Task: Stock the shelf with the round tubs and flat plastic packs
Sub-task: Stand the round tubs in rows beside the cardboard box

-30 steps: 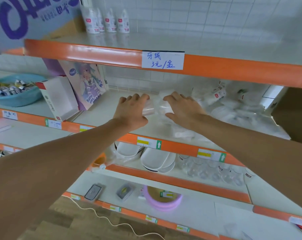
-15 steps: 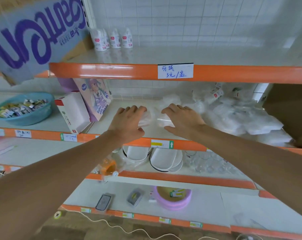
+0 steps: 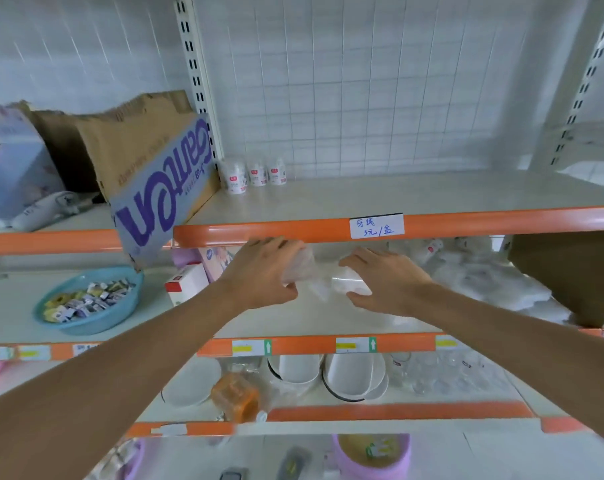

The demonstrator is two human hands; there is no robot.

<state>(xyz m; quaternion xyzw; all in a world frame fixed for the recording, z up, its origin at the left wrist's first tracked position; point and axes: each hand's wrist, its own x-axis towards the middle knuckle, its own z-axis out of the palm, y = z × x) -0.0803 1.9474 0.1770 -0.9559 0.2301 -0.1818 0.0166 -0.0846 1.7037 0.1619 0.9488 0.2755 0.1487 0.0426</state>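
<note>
- Both hands have risen since a second ago, from low over the shelf [image 3: 311,342] board to just under the upper rail [image 3: 259,232]. The view has also tilted up to take in more of the top shelf.
- Left grip [image 3: 262,271]: the fingers are curled over the left tub [image 3: 298,268] with the thumb beneath, grasping it with its far end tipped up.
- Right grip [image 3: 385,284]: the fingers are wrapped over the right tub [image 3: 350,287] with the thumb low, so it is grasping too.
- Both tubs hang in mid-frame above the middle shelf, touching no board. Crinkled wrap [image 3: 323,289] bridges them. I cannot tell whether it is one bag round both tubs or loose film.
- To the right of centre, the flat packs [image 3: 484,282] lie heaped on the same shelf, against a brown box [image 3: 570,271].
- To the left of centre stand a white box [image 3: 186,284] and, further out, a blue basin [image 3: 89,303] of small wrapped items.
- Above centre, three top tubs [image 3: 257,173] stand in a row at the back of the top shelf. A handwritten tag [image 3: 376,226] is on its rail.
- The step in hand looks like freeing or carrying the two tubs to their spot.
- To do it well, I would keep the knuckles clear of the upper rail.
- The wrap should be eased off rather than yanked, since thin clear tubs probably dent or slip.
- Each tub should then go down upright on bare board left of the packs, or beside the top tubs if that is their place.
- Most of the stocking seems still to come, as the packs are unsorted.
</note>
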